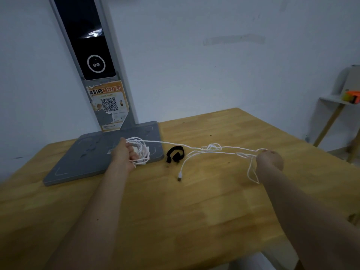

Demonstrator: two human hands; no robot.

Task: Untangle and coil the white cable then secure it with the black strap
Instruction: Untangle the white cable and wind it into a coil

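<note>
1. Your left hand [130, 152] is curled around a bundle of loops of the white cable [194, 147], over the near right part of the grey base plate [83, 164]. You hold it there, I think, to keep the finished turns together while the rest is still loose.
2. Your right hand [269, 157] is far to the right, above the wooden table [194, 201]. Its fingers close on the cable, with some strands hanging down from it. The exact grip I cannot tell, because the hand is turned away and blurred.
3. Between both hands the cable is stretched, and a small knot [214, 147] sits in the middle of it. Pulling the hands apart probably shows you where the tangle is.
4. One end with the plug [179, 176] hangs down and rests on the table, near the middle.
5. The black strap [175, 154] lies on the table just right of the base plate, not touched, waiting for the last step.
</note>
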